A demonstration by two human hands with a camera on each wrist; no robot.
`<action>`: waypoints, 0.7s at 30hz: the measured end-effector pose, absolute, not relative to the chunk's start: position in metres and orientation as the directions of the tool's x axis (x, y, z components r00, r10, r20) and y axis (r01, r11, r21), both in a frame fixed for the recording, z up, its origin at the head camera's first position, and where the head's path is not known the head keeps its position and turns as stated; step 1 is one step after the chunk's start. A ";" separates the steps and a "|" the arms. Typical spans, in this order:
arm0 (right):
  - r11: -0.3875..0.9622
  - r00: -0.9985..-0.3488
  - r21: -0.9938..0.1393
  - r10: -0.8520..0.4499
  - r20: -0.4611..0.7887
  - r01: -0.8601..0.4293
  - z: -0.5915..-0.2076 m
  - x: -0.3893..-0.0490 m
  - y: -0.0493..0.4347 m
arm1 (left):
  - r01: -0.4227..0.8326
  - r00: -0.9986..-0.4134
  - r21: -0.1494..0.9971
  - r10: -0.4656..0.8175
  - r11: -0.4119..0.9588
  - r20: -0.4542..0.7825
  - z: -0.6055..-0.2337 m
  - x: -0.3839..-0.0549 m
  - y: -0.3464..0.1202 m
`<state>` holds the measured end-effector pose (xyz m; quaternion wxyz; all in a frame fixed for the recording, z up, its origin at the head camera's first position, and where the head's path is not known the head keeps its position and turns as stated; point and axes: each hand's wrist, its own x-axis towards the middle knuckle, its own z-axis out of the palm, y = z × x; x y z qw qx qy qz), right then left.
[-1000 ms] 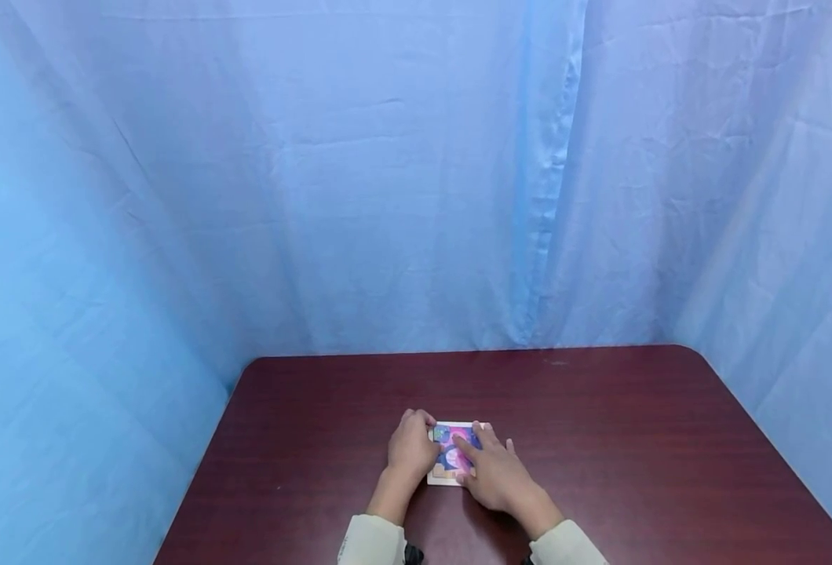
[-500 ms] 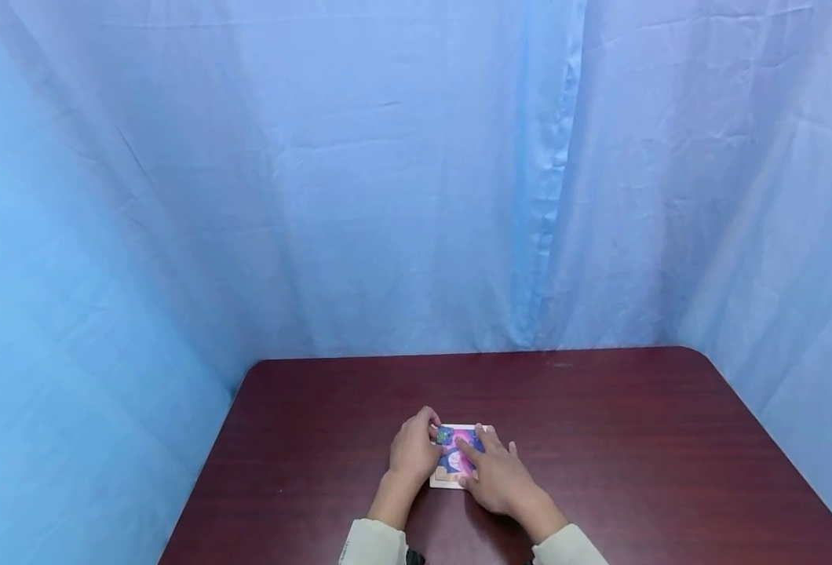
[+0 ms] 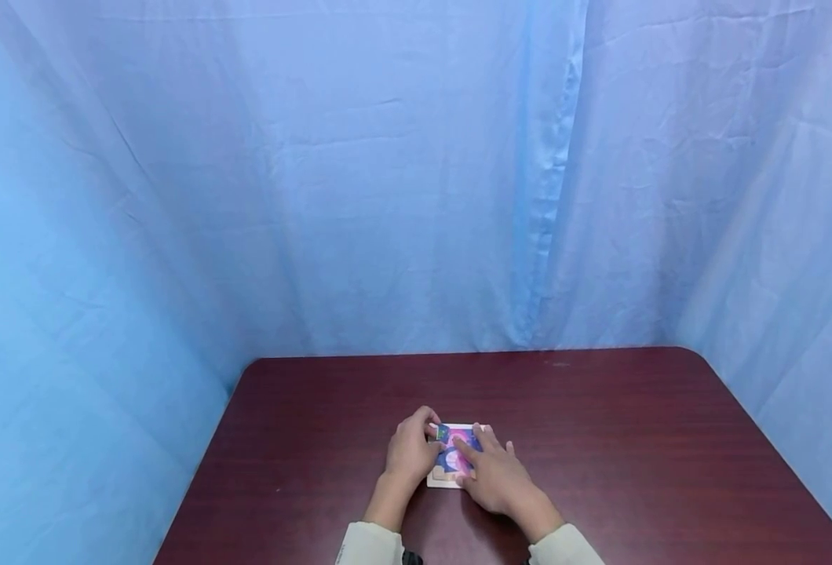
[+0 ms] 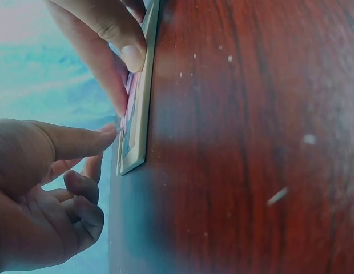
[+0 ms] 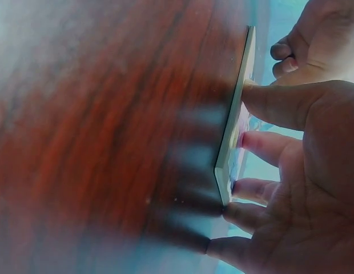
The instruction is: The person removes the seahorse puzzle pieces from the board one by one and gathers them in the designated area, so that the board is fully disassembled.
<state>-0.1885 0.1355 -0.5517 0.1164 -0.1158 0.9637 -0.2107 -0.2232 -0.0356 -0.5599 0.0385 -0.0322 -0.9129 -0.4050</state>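
Observation:
A small picture puzzle in a pale wooden tray point(image 3: 444, 484) lies near the table's front, with pink and blue artwork point(image 3: 453, 460) showing between the hands. At its upper left corner, my left hand point(image 3: 410, 451) pinches a small dark blue and green puzzle piece point(image 3: 443, 433) between thumb and fingers. In the left wrist view the thumb tip reaches the tray's edge, while other fingers curl beside it. My right hand point(image 3: 498, 471) spreads over the puzzle's right side, fingertips resting on picture and rim. Its thumb point(image 5: 274, 105) touches the near edge. Part of the picture is hidden under this hand.
A dark red wooden tabletop point(image 3: 600, 424) with rounded far corners surrounds the puzzle. Light blue curtains point(image 3: 402, 196) hang behind the table and along both sides. Tiny pale specks point(image 4: 277, 196) dot the wood near the left hand.
The left fingers have lifted and shifted slightly at the upper left corner, and the blue-green piece there has turned a little. The right hand stays spread over the puzzle.

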 end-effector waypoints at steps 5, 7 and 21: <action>0.896 -0.949 -0.413 -0.257 -0.183 -0.163 -0.552 -0.189 0.132 | 0.083 -0.995 0.749 0.017 0.657 0.095 -0.561 -0.223 -0.037; 0.896 -0.950 -0.413 -0.256 -0.177 -0.164 -0.552 -0.188 0.132 | 0.077 -0.995 0.752 0.004 0.655 0.098 -0.562 -0.223 -0.037; 0.888 -0.954 -0.429 -0.254 -0.159 -0.164 -0.554 -0.188 0.133 | -0.001 -0.990 0.764 -0.106 0.646 0.088 -0.560 -0.219 -0.057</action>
